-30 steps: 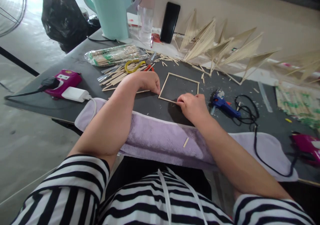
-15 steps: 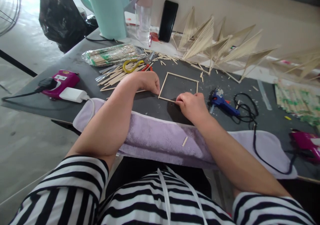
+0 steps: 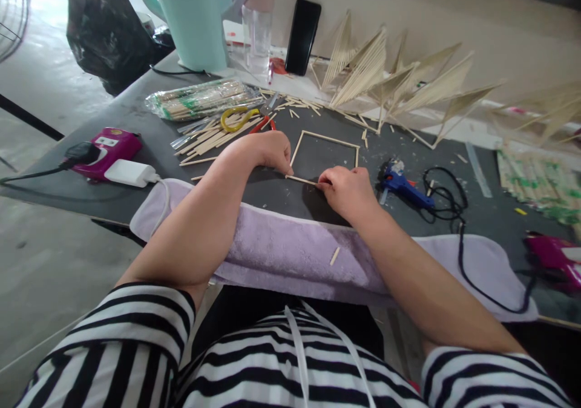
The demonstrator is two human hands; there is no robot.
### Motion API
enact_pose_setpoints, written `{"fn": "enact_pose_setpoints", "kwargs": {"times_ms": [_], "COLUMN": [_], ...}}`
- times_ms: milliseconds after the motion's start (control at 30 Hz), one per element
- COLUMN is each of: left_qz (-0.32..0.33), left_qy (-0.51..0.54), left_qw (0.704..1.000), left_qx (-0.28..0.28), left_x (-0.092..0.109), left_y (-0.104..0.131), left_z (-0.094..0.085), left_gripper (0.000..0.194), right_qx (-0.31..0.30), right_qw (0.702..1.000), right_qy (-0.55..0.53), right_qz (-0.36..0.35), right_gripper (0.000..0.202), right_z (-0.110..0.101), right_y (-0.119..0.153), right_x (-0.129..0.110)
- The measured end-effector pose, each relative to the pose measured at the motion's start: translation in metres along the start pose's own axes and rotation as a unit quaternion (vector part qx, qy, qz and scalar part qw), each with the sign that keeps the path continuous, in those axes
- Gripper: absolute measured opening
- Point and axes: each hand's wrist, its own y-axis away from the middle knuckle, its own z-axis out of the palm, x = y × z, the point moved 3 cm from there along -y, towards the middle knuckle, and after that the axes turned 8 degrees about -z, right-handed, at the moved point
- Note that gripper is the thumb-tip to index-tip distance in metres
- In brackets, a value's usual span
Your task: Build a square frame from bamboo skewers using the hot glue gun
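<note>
A square frame of thin wooden sticks (image 3: pixel 330 138) lies flat on the dark grey table. My left hand (image 3: pixel 275 151) is closed in a pinch at the frame's near left corner, its fingertips on the stick there. At the near side, my right hand (image 3: pixel 347 191) pinches the front stick, toward its right end, and hides the near right corner. A blue glue gun (image 3: pixel 406 190) lies to the right of my right hand. Behind my left forearm are loose sticks (image 3: pixel 218 138) and yellow-and-red-handled scissors (image 3: pixel 240 119).
Stick fans (image 3: pixel 363 72) and a black phone (image 3: pixel 303 37) stand along the wall. A teal jug (image 3: pixel 197 20), a bottle (image 3: pixel 258 26) and wrapped sticks (image 3: pixel 200 99) are at the back left. Magenta power sockets (image 3: pixel 111 148) and a lilac cloth (image 3: pixel 290 244) are nearer me.
The fingertips of my left hand have shifted slightly at the near left corner of the frame. My right hand keeps its pinch. The whole view has drifted a little.
</note>
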Motion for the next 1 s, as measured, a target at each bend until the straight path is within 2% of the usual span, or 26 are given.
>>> {"fn": "enact_pose_setpoints", "kwargs": {"times_ms": [233, 500, 633, 733, 800, 867, 1000], "left_qz": [-0.02, -0.024, -0.016, -0.015, -0.013, -0.011, -0.007], "left_qy": [-0.038, -0.043, -0.048, -0.05, -0.05, -0.058, -0.075], "left_qw": [0.999, 0.999, 0.999, 0.999, 0.999, 0.998, 0.997], "left_qx": [0.007, 0.008, 0.004, 0.0, -0.002, 0.001, 0.008], "left_x": [0.011, 0.01, 0.008, 0.007, 0.007, 0.008, 0.009], "left_y": [0.004, 0.001, -0.003, -0.005, -0.004, -0.003, -0.002], "left_z": [0.0, 0.001, 0.002, 0.002, 0.001, -0.001, -0.001], "left_gripper": [0.035, 0.033, 0.034, 0.035, 0.033, 0.032, 0.031], "right_qx": [0.002, -0.001, -0.015, 0.017, 0.058, 0.071, -0.007], "right_qw": [1.0, 1.0, 0.997, 0.991, 0.986, 0.98, 0.962], "right_qy": [-0.003, -0.021, -0.075, -0.121, -0.117, -0.108, -0.159], "right_qz": [0.001, 0.007, 0.017, 0.052, 0.102, 0.15, 0.221], "right_gripper": [0.017, 0.015, 0.014, 0.016, 0.018, 0.019, 0.016], "right_z": [0.0, -0.001, -0.007, -0.021, -0.033, -0.041, -0.034], "right_y": [-0.001, -0.001, -0.003, -0.002, 0.002, 0.01, 0.026], "right_x": [0.0, -0.001, 0.004, 0.024, 0.045, 0.066, 0.09]}}
